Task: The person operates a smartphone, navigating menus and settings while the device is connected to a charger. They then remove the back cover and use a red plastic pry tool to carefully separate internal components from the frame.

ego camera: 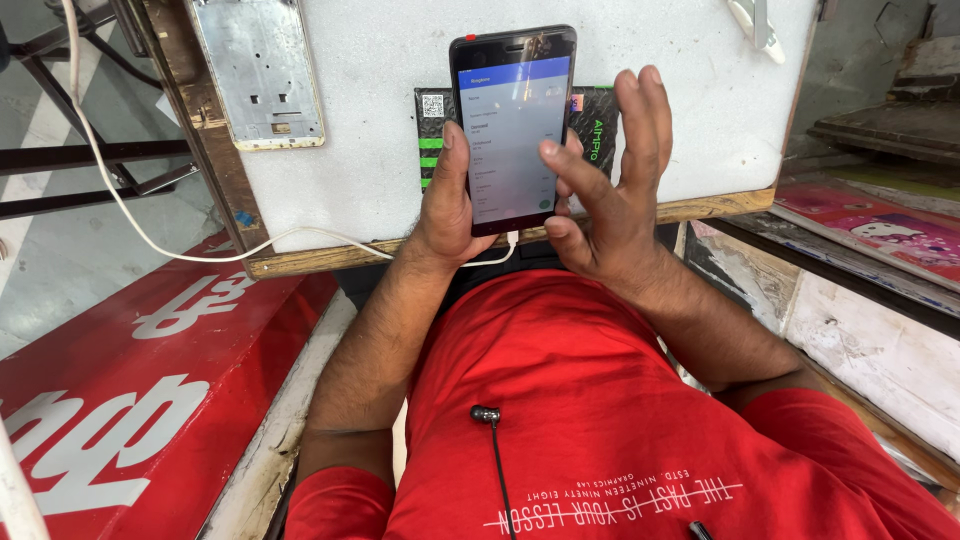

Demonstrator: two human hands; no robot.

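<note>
Holding the black phone [513, 125] upright over the white table [380, 150], your left hand [447, 205] is closed around its lower edge. Your right hand [610, 190] is open, fingers spread, thumb touching the lit screen. I judge you are working through a menu list; the next touch needs a light, exact thumb. A white cable [150, 235] hangs from the phone.

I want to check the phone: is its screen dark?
No, the phone in the left hand shows a lit blue and grey screen.
</note>
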